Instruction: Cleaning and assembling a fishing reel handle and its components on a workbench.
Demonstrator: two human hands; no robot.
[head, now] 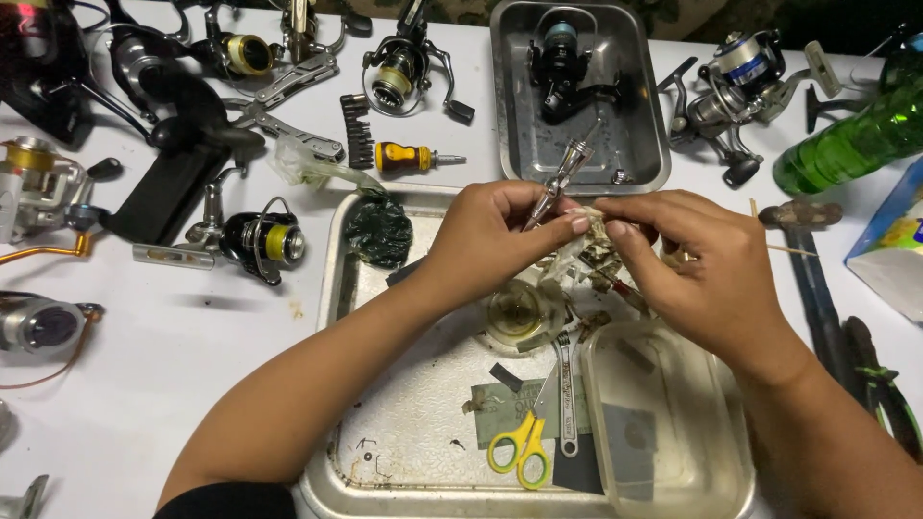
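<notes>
My left hand (495, 235) grips a slim silver metal reel part (565, 173) that sticks up and to the right from my fingers. My right hand (697, 264) pinches a stained, crumpled piece of tissue (598, 252) against the lower end of that part. Both hands hover over a large metal tray (338, 269). Under them in the tray sit a small round clear dish (516, 312), a dark green rag (378, 231), yellow-handled scissors (521, 444), a small wrench (566, 399) and a clear plastic box (663, 423).
A second metal tray (649, 115) at the back holds a black spinning reel (562, 62). Several fishing reels lie on the white table at left and back. A yellow-handled screwdriver (413, 157), a bit set (358, 130), a green bottle (851, 144) and pliers (880, 384) lie around.
</notes>
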